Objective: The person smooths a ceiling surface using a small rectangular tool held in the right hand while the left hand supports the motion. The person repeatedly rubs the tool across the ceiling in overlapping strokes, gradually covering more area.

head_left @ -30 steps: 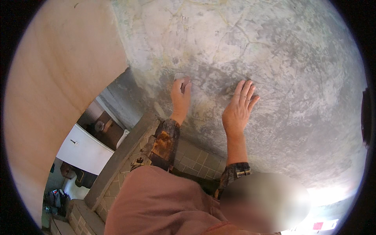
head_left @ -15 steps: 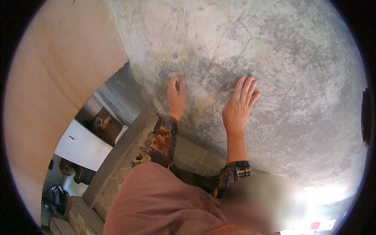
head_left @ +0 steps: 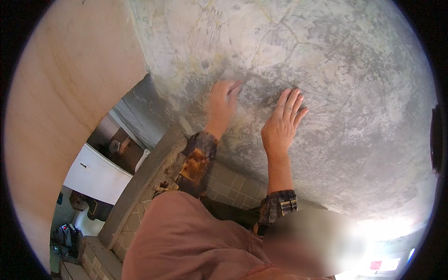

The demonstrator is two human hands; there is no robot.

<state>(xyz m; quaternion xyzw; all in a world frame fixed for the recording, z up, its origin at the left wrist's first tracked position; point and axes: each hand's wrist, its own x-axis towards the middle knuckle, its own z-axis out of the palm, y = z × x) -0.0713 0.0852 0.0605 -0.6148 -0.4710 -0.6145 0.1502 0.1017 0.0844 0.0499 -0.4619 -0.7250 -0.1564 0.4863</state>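
Note:
A mottled grey and whitish plastered wall [head_left: 340, 121] rises before me, with cracks and yellowish stains. My left hand [head_left: 223, 105] is at the wall with its fingers curled. It grips a small pale flat piece [head_left: 231, 74], which shows past the fingertips against the plaster; motion blur hides its exact kind. Farther right, my right hand [head_left: 281, 123] lies flat on the wall with fingers stretched out and nothing in them. Dark patterned sleeves cover both forearms up to near the wrists.
A tiled ledge with a grey cement edge [head_left: 144, 186] runs beside my knee. A beige wall surface [head_left: 74, 70] curves along the left. Lower down, past the ledge, are a white panel [head_left: 95, 172] and a dark bag-like heap [head_left: 67, 238]. Bright light enters at the lower right.
My left hand has moved right and slightly up along the wall with the pale flat piece, closer to my right hand. The right hand stays pressed at nearly the same spot.

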